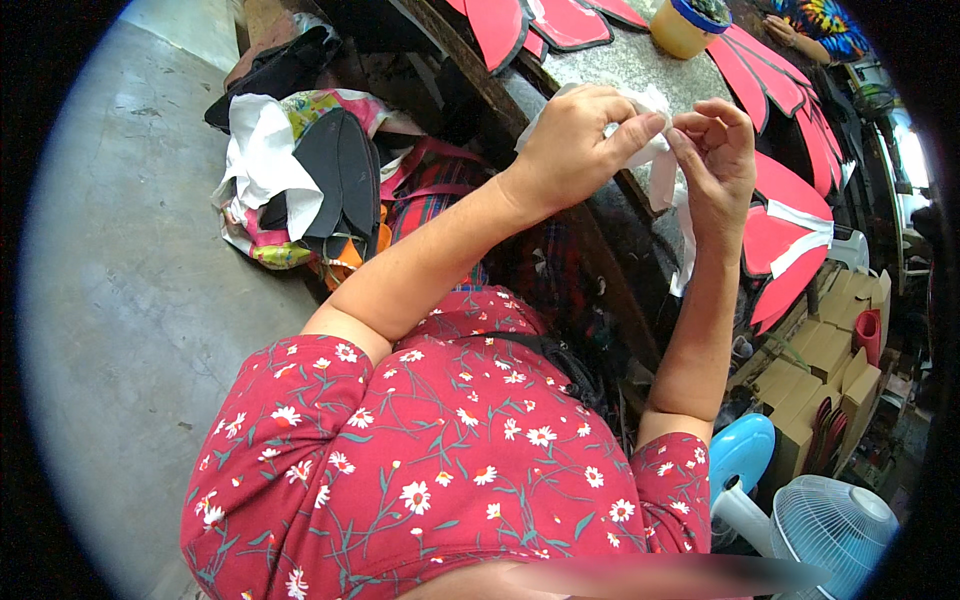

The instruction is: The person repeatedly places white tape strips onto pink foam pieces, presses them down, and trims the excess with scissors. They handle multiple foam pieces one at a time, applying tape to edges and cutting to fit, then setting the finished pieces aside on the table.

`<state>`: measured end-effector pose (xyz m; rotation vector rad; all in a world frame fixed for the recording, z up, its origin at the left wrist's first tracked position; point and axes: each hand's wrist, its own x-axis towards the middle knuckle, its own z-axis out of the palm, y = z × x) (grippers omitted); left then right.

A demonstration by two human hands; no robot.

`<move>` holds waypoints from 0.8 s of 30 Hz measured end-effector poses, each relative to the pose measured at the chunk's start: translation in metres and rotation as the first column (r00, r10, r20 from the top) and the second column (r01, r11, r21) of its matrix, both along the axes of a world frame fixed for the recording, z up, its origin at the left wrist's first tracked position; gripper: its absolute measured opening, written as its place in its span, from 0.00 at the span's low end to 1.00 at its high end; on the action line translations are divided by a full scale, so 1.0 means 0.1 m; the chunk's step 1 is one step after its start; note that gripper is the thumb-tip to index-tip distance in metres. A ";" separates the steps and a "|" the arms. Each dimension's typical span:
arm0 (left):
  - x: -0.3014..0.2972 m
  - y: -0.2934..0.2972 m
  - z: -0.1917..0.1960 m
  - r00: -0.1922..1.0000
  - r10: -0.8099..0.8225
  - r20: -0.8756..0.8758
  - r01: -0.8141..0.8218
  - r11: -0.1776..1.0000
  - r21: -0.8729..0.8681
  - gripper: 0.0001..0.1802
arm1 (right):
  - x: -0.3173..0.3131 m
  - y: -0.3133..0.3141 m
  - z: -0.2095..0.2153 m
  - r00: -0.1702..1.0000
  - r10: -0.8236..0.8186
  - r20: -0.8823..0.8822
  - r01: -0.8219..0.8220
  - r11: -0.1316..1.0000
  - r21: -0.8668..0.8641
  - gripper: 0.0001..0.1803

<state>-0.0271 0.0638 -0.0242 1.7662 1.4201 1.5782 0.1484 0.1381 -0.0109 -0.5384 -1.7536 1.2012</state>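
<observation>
My left hand (575, 145) and my right hand (715, 155) meet above the worktable, fingertips nearly touching. Both pinch a thin white strip (662, 182), whose loose ends hang down below the fingers; whether it is paper, cloth or tape I cannot tell. More white material shows behind my left fingers. Just right of my right hand lie flat red pieces with black edges (785, 185), with white strips (803, 222) lying across one of them. Similar red pieces (490, 30) sit at the table's far left.
A yellow pot with a blue rim (685, 28) stands on the grey tabletop (640, 65). To the left, a bag holds black pieces (340, 170) and white sheets (265, 150). Cardboard boxes (820, 345) and a blue-white fan (835, 525) are at right. Another person's hand (780, 30) shows far right.
</observation>
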 end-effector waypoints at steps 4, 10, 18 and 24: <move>0.03 0.07 0.00 0.998 0.056 -0.031 -0.057 0.998 -0.030 0.15 | -0.03 -0.01 -0.01 0.991 -0.065 0.119 0.050 0.991 0.123 0.22; 0.00 0.09 -0.10 0.996 0.077 -0.041 -0.081 0.989 -0.126 0.11 | -0.03 -0.03 -0.04 0.954 -0.161 0.251 0.092 0.960 0.266 0.20; -0.53 0.15 -0.27 0.918 0.384 0.099 -0.373 0.921 -0.117 0.07 | 0.35 0.33 0.00 0.874 -0.429 -0.228 0.457 0.885 0.085 0.18; -0.99 0.04 -0.29 0.395 0.006 0.919 0.053 0.998 -0.030 0.08 | 0.60 0.48 0.07 0.697 -0.573 -0.430 0.552 0.812 -0.188 0.18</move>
